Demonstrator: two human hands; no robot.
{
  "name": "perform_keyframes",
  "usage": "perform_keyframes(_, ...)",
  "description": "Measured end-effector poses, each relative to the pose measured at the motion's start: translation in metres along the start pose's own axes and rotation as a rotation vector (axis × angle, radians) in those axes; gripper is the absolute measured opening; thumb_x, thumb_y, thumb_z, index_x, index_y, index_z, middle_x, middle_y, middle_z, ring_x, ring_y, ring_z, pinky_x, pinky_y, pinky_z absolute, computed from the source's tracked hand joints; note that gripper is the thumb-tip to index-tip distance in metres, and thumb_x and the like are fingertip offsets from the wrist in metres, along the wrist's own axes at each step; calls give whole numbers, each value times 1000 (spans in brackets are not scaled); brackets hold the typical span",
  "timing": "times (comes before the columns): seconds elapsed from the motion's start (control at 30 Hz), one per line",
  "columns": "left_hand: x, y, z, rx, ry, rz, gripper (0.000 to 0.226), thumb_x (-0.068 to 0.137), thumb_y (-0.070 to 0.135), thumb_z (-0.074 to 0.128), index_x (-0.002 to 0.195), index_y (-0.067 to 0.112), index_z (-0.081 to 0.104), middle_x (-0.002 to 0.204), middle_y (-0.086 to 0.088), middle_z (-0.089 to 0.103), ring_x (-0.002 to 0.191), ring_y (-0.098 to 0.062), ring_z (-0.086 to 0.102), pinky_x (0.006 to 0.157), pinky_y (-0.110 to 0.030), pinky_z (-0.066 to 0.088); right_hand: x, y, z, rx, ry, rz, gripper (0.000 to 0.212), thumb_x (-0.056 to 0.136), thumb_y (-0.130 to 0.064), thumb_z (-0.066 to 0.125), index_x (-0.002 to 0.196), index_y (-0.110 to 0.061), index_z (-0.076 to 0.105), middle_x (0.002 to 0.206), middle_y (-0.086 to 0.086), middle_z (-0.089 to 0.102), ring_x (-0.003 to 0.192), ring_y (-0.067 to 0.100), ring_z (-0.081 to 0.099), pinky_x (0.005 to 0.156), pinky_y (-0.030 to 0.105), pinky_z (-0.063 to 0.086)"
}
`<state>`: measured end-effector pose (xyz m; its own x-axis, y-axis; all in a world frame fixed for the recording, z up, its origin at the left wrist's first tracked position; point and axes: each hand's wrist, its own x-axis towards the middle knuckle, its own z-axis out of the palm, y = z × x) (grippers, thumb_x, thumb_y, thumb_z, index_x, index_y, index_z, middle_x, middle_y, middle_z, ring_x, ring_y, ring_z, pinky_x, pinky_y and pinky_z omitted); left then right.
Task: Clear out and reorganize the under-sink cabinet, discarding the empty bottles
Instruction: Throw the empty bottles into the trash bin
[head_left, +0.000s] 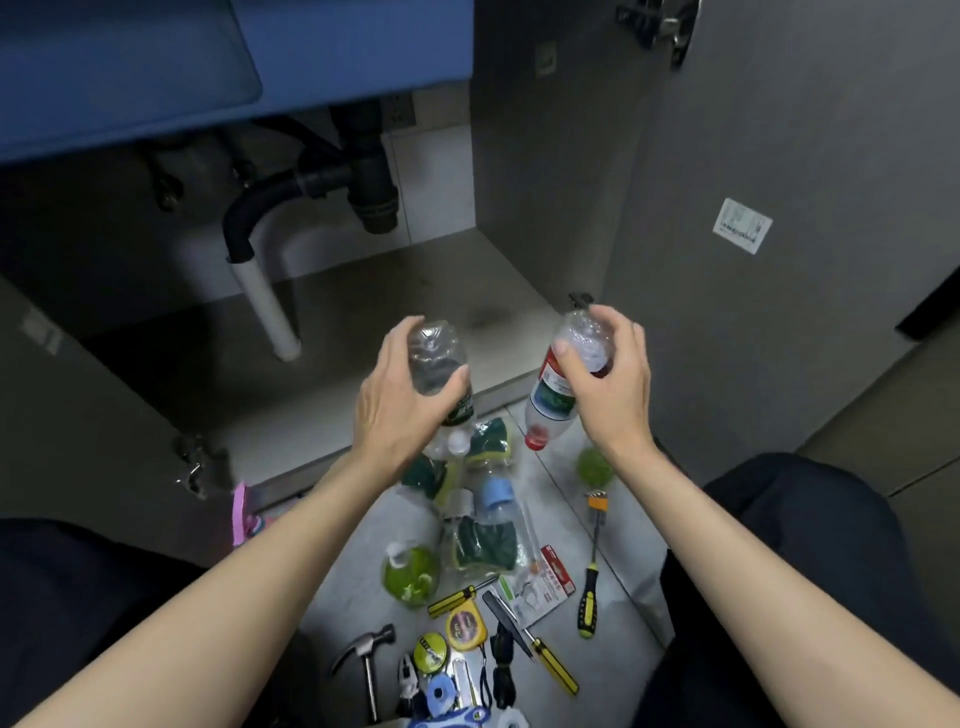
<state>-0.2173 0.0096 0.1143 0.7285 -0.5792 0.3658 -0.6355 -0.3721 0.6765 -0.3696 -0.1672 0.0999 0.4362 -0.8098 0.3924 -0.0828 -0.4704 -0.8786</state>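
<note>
My left hand (400, 395) grips a clear, crumpled plastic bottle with a dark green label (439, 364), held upside down with its white cap pointing at the floor. My right hand (605, 374) grips a second clear bottle with a red and green label (553, 395), also inverted, its red cap lowest. Both bottles look empty and hang above the front edge of the open under-sink cabinet (415, 312). The cabinet floor behind them holds only the drain pipes.
A black drain trap (363, 176) and white pipe (265, 301) stand in the cabinet. On the floor tiles between my knees lie sponges (483, 540), a blue-capped bottle (496, 499), a green bottle (410, 574), screwdrivers (589, 597), a hammer (366, 660) and tape measures (465, 629). The cabinet door (779, 234) stands open on the right.
</note>
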Motion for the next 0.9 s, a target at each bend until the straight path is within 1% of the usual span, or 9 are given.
perform_keyframes(0.13,19,50,-13,-176,64,77,63,75,57,74,127,43,41,112,18,63,99,-3,63,88,-37,54,22,-49,-33,-4,48,-204,43,87,-34,75,126,-26,60,120,-8,54,116,4,56,98,22,46)
perform_keyframes(0.2,24,76,-20,-260,85,119,63,72,57,78,123,42,44,107,21,64,97,1,64,86,-36,55,28,-72,-61,-43,71,-305,43,87,-34,77,126,-25,60,122,-5,54,117,11,57,99,34,49)
perform_keyframes(0.33,22,131,-26,-425,37,199,62,73,58,79,121,33,48,109,15,65,103,-7,65,88,-41,55,17,-96,-128,-164,102,-365,43,87,-31,78,126,-25,60,123,-6,53,120,16,56,97,49,50)
perform_keyframes(0.4,10,158,-20,-552,-50,203,57,77,49,79,120,27,49,106,11,68,100,-10,67,87,-41,55,-1,-96,-162,-237,91,-308,42,87,-32,77,125,-26,61,122,-7,53,118,14,57,97,50,50)
perform_keyframes(0.53,-29,201,5,-728,-297,199,48,83,37,75,120,23,48,102,16,68,94,-6,68,81,-23,54,-55,-82,-231,-398,99,-146,41,84,-38,75,122,-30,62,119,-11,55,114,13,59,96,48,50)
perform_keyframes(0.57,-42,210,13,-744,-367,204,47,83,37,75,120,25,46,103,17,67,95,-5,68,81,-23,54,-71,-78,-249,-430,123,-106,41,83,-40,75,121,-31,62,119,-13,56,114,13,59,95,48,51)
perform_keyframes(0.73,-114,239,55,-671,-699,259,56,79,43,73,124,39,41,116,26,55,89,-4,66,80,-30,54,-150,-64,-336,-524,298,136,38,83,-44,74,119,-37,62,118,-19,56,113,8,59,97,43,50)
perform_keyframes(0.8,-144,251,71,-679,-809,272,53,79,41,73,122,42,41,119,26,52,93,-3,64,80,-36,56,-179,-59,-365,-550,374,220,35,86,-37,76,119,-37,62,117,-19,56,113,5,58,97,39,50)
perform_keyframes(0.9,-188,273,95,-690,-946,327,47,79,39,72,115,41,42,119,22,53,100,-7,62,76,-37,56,-219,-52,-398,-614,480,311,35,87,-34,76,119,-36,61,116,-18,55,112,1,57,95,29,47)
